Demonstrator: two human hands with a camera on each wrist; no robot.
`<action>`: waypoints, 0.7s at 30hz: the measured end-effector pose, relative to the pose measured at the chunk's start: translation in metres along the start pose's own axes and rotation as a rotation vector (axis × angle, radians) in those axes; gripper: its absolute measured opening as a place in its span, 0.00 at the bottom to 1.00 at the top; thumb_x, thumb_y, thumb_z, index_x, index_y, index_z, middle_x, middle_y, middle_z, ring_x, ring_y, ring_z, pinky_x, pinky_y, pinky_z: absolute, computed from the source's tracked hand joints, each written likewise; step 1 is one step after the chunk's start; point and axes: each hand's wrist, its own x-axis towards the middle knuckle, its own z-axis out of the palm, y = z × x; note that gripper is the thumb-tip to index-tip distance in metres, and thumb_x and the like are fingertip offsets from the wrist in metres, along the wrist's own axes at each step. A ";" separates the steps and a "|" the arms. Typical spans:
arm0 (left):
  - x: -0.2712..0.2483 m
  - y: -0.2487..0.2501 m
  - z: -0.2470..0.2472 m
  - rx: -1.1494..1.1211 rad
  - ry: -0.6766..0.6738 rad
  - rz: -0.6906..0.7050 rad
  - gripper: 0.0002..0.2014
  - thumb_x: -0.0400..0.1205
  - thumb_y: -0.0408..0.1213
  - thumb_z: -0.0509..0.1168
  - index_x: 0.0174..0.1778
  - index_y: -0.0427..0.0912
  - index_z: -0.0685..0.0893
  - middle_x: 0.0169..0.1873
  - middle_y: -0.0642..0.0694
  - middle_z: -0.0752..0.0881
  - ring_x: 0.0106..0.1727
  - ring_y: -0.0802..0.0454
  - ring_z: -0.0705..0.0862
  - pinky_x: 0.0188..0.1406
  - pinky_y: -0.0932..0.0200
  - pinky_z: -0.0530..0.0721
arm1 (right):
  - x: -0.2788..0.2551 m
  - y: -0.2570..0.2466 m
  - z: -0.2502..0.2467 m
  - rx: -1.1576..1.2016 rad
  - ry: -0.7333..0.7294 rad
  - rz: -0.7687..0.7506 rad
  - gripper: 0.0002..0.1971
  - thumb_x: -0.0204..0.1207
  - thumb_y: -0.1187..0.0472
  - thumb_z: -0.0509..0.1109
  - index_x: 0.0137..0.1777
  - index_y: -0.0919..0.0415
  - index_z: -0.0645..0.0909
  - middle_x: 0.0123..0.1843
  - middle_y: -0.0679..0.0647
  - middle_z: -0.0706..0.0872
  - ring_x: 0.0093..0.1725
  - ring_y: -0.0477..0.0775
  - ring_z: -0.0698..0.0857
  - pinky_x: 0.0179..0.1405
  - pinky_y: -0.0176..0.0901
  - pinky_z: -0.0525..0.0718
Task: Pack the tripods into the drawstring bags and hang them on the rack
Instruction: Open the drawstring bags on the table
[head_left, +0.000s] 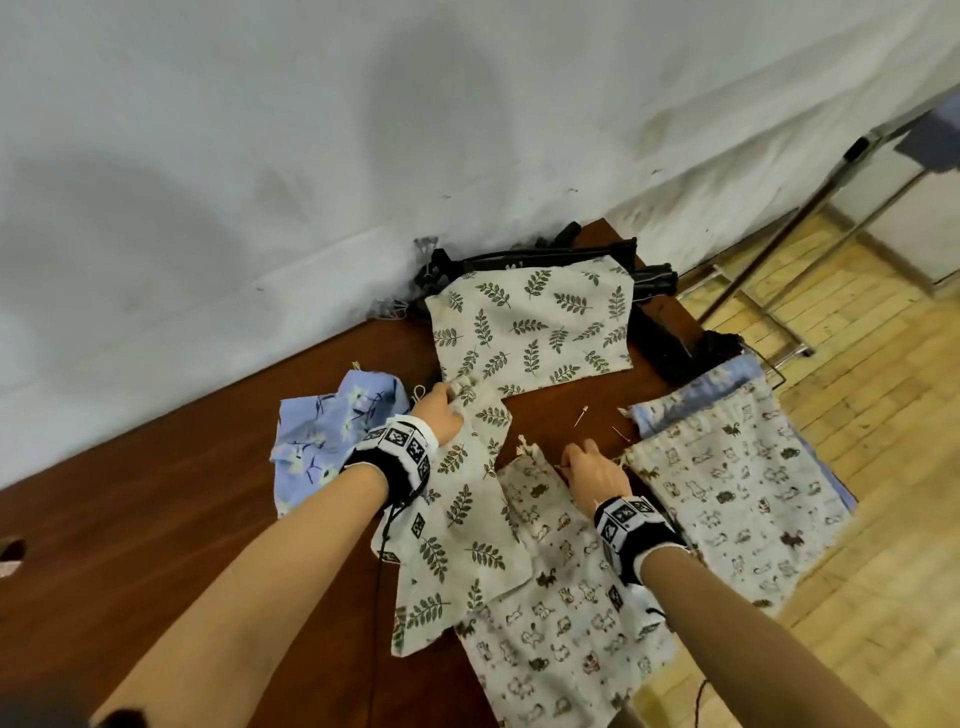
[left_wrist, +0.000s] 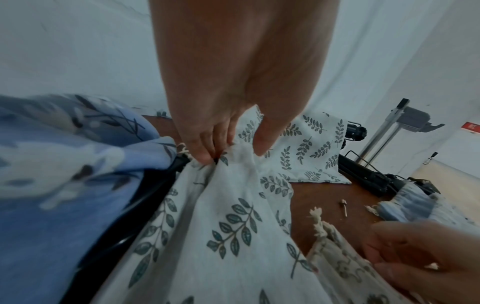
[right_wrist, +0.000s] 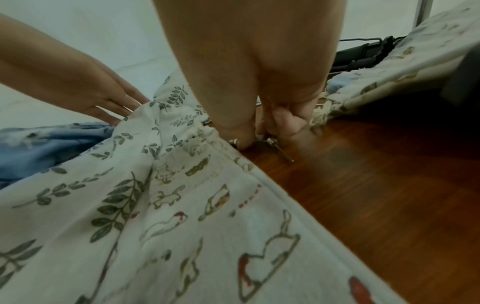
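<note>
Left hand grip clamped on gathered mouth of leaf-print bag, lying on tabletop. Right hand fingers curled at cat-print bag mouth, apparently pinching its cord. Tripods lie at the tabletop's far edge.

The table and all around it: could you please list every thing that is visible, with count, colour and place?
table: one, dark red-brown wood, against the white wall.
leaf-print bags: two, cream with green leaves; one flat at the far side, one near the middle.
cat-print bags: two, cream; one at the right edge, one at the near edge.
blue floral bag: one, crumpled, left of the leaf bags.
tripods: black, folded, count unclear, by the wall behind the far leaf bag.
rack: one, metal, on the floor at right.
small metal pin: one, on bare wood.
hands: left pinches the near leaf bag's top; right curled at the near cat bag's mouth.
</note>
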 end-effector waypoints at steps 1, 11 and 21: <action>0.002 0.001 0.000 -0.004 0.001 -0.011 0.23 0.84 0.35 0.58 0.76 0.37 0.65 0.68 0.34 0.77 0.66 0.36 0.79 0.65 0.52 0.76 | 0.001 -0.002 0.000 0.021 0.006 -0.002 0.08 0.83 0.63 0.60 0.60 0.58 0.75 0.61 0.58 0.74 0.48 0.63 0.86 0.44 0.53 0.81; -0.024 0.027 0.009 0.102 -0.154 0.195 0.21 0.77 0.40 0.69 0.66 0.41 0.80 0.59 0.41 0.84 0.61 0.41 0.82 0.57 0.56 0.79 | -0.008 -0.024 -0.047 0.462 0.181 -0.060 0.05 0.82 0.61 0.64 0.54 0.61 0.78 0.55 0.54 0.80 0.48 0.53 0.81 0.53 0.51 0.81; -0.109 0.054 0.005 0.058 -0.179 0.526 0.14 0.79 0.46 0.65 0.61 0.56 0.80 0.53 0.49 0.85 0.54 0.50 0.84 0.57 0.47 0.83 | -0.063 -0.051 -0.103 1.256 -0.036 -0.139 0.08 0.84 0.71 0.59 0.43 0.63 0.73 0.37 0.56 0.82 0.32 0.50 0.83 0.32 0.43 0.85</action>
